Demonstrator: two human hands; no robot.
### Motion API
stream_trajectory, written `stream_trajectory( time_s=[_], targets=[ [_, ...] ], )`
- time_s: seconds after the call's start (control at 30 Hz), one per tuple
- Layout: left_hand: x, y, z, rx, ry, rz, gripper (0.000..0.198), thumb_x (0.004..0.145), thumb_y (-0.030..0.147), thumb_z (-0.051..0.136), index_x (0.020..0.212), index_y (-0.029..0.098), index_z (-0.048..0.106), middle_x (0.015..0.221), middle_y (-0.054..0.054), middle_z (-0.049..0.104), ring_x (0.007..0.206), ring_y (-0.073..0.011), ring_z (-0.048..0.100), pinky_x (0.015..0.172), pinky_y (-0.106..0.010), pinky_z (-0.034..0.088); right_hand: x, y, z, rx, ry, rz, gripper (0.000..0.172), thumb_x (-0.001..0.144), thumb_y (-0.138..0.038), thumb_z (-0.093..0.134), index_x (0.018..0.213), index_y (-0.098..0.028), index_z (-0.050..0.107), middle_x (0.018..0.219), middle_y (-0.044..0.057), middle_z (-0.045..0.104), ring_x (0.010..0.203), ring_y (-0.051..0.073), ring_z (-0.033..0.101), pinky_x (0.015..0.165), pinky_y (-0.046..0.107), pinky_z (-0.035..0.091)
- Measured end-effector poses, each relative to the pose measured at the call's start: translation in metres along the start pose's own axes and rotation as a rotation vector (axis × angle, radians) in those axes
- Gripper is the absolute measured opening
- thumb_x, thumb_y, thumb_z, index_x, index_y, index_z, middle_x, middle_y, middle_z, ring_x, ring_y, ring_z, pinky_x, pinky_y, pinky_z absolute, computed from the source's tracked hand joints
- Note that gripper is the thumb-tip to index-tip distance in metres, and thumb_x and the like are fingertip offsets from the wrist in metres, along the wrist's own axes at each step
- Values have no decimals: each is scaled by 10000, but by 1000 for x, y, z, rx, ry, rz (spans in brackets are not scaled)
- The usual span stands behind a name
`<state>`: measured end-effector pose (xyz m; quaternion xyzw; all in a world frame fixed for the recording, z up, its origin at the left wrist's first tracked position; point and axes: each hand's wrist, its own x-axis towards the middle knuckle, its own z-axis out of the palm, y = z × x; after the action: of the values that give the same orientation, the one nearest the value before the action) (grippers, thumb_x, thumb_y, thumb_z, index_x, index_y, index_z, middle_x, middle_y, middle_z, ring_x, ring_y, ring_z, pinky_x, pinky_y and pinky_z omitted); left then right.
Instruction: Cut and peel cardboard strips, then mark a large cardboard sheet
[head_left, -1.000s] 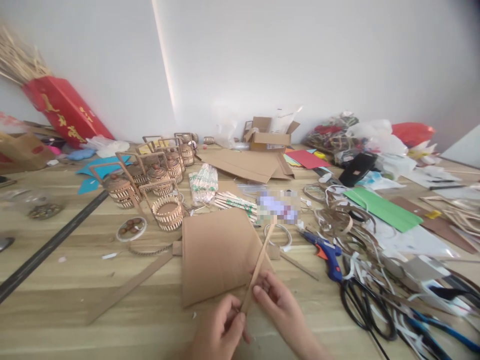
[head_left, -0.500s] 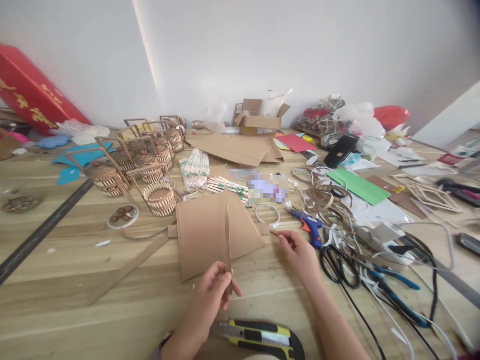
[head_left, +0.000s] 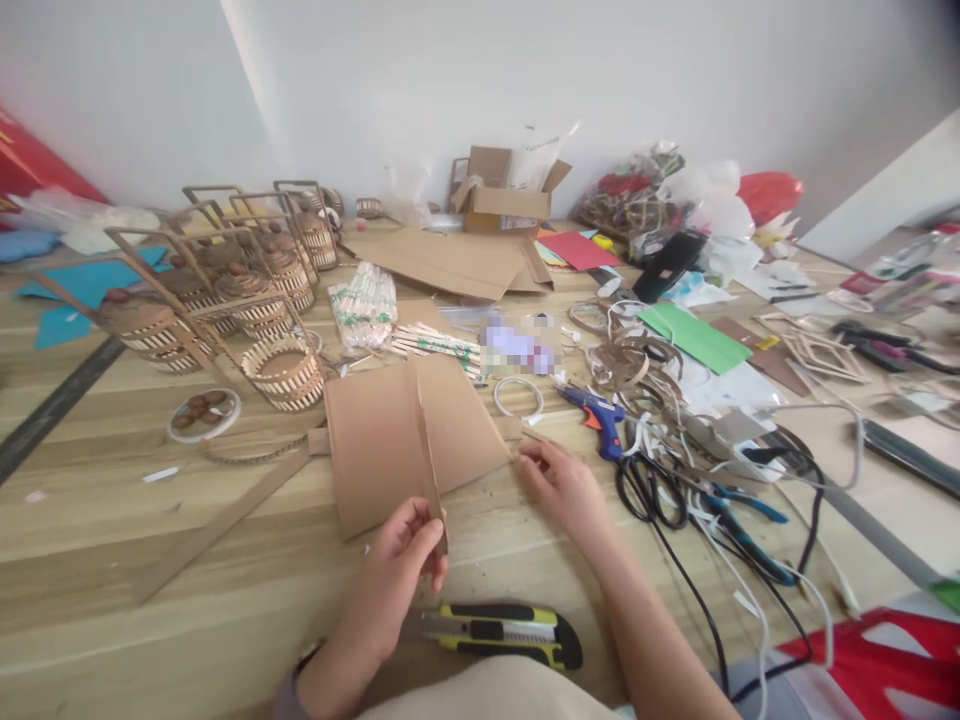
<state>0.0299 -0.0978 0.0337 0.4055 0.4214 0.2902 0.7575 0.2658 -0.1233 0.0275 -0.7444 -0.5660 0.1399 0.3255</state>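
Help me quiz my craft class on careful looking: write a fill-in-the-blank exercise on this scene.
1. The long, narrow brown strip in front of the flat brown cardboard is held in the person's ____ hand.
2. The trigger of the blue plastic glue gun is ____.
3. Of the yellow-and-black utility knife and the glue gun, the ____ lies nearer the picture's bottom edge.
4. The round white dish holds small, rounded ____ objects.

Missing words: left; orange; knife; brown.
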Motion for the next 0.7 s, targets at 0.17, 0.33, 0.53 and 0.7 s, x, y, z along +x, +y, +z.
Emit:
stream_trajectory(
  time_s=[0.17,0.33,0.53,0.7],
  targets=[
    [-1,5,1,-27,20,-10,314,704,409,713,812,179,529,662,48,517,540,-89,509,468,-201,406,-36,-31,-8,26,-361,-189,167,925,-312,569,981,-204,683,957,78,687,926,226,623,810,337,485],
    [-3,8,2,-2,16,51,283,716,388,713,816,168,565,664,42,527,549,-95,517,484,-213,425,-63,-39,-11,-10,-523,-241,188,881,-343,666,1025,-225,689,1016,73,672,986,247,610,854,361,492],
    [-7,10,5,-37,55,34,294,686,377,739,800,166,570,674,40,527,567,-100,532,489,-212,427,-47,40,-62,-423,200,149,282,940,-314,434,941,-182,683,938,140,688,894,275,639,786,384,494],
    [-8,11,6,-39,46,18,320,673,402,748,804,170,571,669,39,530,574,-107,537,495,-219,441,-39,90,-94,-563,68,389,184,787,-264,572,917,-181,673,779,111,695,717,272,653,636,348,471]
  ],
)
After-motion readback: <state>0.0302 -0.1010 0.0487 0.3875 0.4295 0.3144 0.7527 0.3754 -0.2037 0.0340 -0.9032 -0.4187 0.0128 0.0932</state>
